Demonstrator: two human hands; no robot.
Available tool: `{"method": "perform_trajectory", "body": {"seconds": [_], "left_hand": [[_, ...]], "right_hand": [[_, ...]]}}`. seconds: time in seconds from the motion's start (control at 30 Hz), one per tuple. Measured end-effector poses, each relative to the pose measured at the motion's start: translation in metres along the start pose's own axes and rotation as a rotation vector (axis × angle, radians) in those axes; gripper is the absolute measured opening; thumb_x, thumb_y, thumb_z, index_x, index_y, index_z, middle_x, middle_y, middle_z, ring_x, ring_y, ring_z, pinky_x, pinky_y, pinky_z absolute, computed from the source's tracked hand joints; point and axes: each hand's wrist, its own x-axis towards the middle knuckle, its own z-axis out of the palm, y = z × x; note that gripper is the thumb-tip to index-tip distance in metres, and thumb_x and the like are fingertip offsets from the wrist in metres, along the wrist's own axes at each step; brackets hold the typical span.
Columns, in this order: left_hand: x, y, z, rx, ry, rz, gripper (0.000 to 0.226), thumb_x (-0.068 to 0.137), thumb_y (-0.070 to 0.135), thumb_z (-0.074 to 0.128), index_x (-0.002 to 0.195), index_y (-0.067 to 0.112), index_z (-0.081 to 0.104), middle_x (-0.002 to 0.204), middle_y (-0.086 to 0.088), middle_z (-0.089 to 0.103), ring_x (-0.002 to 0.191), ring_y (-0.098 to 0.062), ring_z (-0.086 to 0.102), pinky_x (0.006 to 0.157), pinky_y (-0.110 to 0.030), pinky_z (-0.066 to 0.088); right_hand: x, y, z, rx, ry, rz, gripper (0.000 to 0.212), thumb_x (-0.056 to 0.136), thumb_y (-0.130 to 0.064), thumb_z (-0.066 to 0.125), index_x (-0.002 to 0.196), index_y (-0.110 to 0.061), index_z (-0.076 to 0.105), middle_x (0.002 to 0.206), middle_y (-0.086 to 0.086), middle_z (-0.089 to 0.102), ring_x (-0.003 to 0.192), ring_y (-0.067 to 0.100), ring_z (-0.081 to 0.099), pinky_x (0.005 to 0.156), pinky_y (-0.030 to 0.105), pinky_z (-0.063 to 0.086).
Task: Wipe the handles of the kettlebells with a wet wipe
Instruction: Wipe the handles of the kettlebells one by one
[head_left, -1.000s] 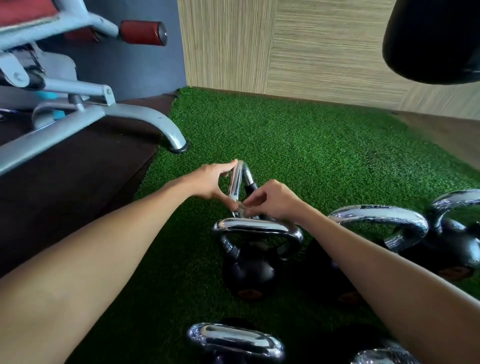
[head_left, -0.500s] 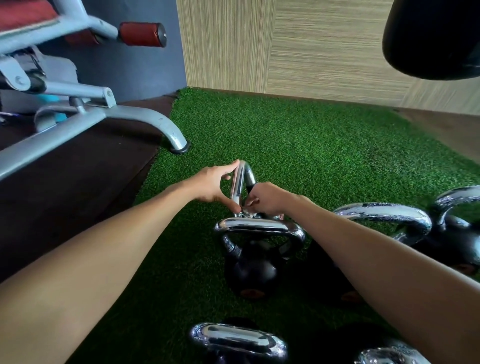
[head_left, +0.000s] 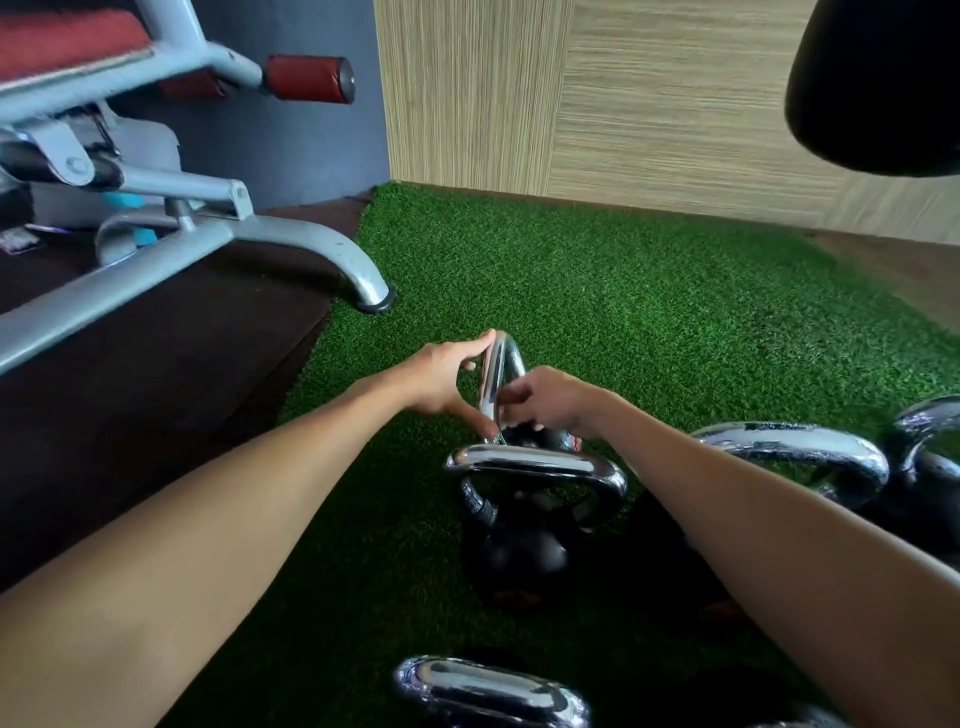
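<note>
Several black kettlebells with chrome handles stand on the green turf (head_left: 649, 312). My left hand (head_left: 441, 384) pinches the upright handle of the farthest kettlebell (head_left: 501, 358), index finger at its top and thumb near its base. From the right, my right hand (head_left: 553, 400) has its fingers curled round the lower part of the same handle. No wet wipe can be made out under those fingers. That kettlebell's body (head_left: 558, 440) is mostly hidden. A second kettlebell (head_left: 519, 556) stands just in front of it.
More kettlebell handles show at the right (head_left: 800, 447), far right (head_left: 930, 415) and bottom edge (head_left: 488, 691). A grey bench frame (head_left: 311, 244) with red pads stands on the dark floor at left. A black bag (head_left: 883, 78) hangs at top right, before a wood-patterned wall.
My right hand has closed onto the lower part of the handle and shifted slightly along it. My left hand has kept its hold on the handle.
</note>
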Motion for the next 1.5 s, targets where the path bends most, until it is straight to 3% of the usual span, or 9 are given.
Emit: {"method": "perform_trajectory", "body": {"seconds": [0.13,0.37,0.67,0.8,0.97,1.13,1.33,1.47,1.5], "left_hand": [[0.004,0.001,0.000,0.020,-0.005,-0.009,0.147,0.049,0.060,0.092,0.161,0.038,0.001,0.161,-0.002,0.039,0.149,-0.024,0.034,0.117,-0.047,0.032],[0.007,0.009,0.003,0.018,0.013,0.023,0.145,0.049,0.060,0.093,0.161,0.042,0.003,0.166,-0.004,0.028,0.151,-0.027,0.029,0.118,-0.047,0.031],[0.012,0.008,-0.002,0.117,0.003,0.021,0.144,0.051,0.065,0.089,0.161,0.042,-0.001,0.168,-0.010,0.019,0.120,-0.022,0.058,0.096,-0.040,0.049],[0.008,0.007,0.002,0.097,0.018,0.037,0.144,0.053,0.061,0.091,0.161,0.040,0.000,0.169,-0.006,0.017,0.150,-0.029,0.031,0.116,-0.046,0.035],[0.013,0.006,-0.001,0.125,0.004,0.040,0.147,0.048,0.072,0.088,0.161,0.041,-0.001,0.166,-0.009,0.027,0.074,-0.009,0.058,0.066,-0.030,0.053],[0.012,0.013,-0.002,0.143,0.013,0.046,0.142,0.055,0.066,0.089,0.162,0.038,0.001,0.165,-0.010,0.029,0.108,-0.022,0.067,0.055,-0.023,0.047],[0.023,0.026,-0.010,0.178,-0.012,0.067,0.144,0.051,0.072,0.088,0.163,0.034,0.005,0.138,-0.012,0.057,0.064,-0.011,0.057,0.063,-0.032,0.052],[0.026,0.035,-0.009,0.192,-0.025,0.102,0.151,0.044,0.077,0.086,0.161,0.038,0.000,0.148,-0.012,0.051,0.115,-0.024,0.065,0.092,-0.048,0.056],[0.025,0.039,-0.009,0.194,-0.030,0.109,0.148,0.047,0.076,0.086,0.161,0.040,-0.001,0.148,-0.014,0.051,0.106,-0.021,0.068,0.087,-0.045,0.057]], "right_hand": [[-0.005,0.004,-0.003,0.071,-0.028,-0.017,0.014,0.093,-0.005,0.065,0.101,-0.014,0.072,0.090,0.002,0.073,0.076,0.013,0.065,0.072,0.026,0.049],[0.025,-0.009,-0.008,-0.023,0.421,0.058,0.015,0.096,-0.006,0.060,0.095,-0.005,0.075,0.094,0.016,0.073,0.072,0.022,0.061,0.067,0.037,0.056],[0.038,0.006,-0.009,0.062,0.701,-0.016,0.012,0.088,-0.019,0.076,0.098,-0.014,0.079,0.091,-0.003,0.073,0.072,0.003,0.061,0.061,0.016,0.045],[0.043,0.007,-0.008,0.023,0.746,0.007,0.009,0.088,-0.011,0.076,0.097,-0.012,0.079,0.093,0.002,0.074,0.077,0.010,0.064,0.066,0.019,0.049],[0.051,0.011,-0.004,-0.063,0.698,0.172,0.003,0.087,-0.013,0.077,0.090,-0.011,0.077,0.089,0.005,0.073,0.069,0.010,0.065,0.051,0.024,0.052],[0.046,0.005,-0.013,-0.006,0.723,0.095,0.006,0.087,-0.014,0.078,0.092,-0.011,0.079,0.089,0.004,0.073,0.080,0.015,0.070,0.069,0.030,0.060],[0.017,0.022,-0.024,0.159,0.712,0.221,0.011,0.080,-0.022,0.082,0.083,-0.015,0.074,0.089,0.002,0.071,0.070,0.009,0.062,0.053,0.021,0.049],[-0.011,0.027,-0.039,0.432,0.658,0.306,0.016,0.083,-0.017,0.079,0.095,-0.007,0.075,0.099,0.005,0.072,0.073,0.008,0.062,0.054,0.021,0.048],[-0.016,0.028,-0.041,0.461,0.612,0.312,0.020,0.086,-0.016,0.075,0.103,-0.004,0.074,0.099,0.006,0.070,0.070,0.007,0.059,0.053,0.020,0.044]]}}
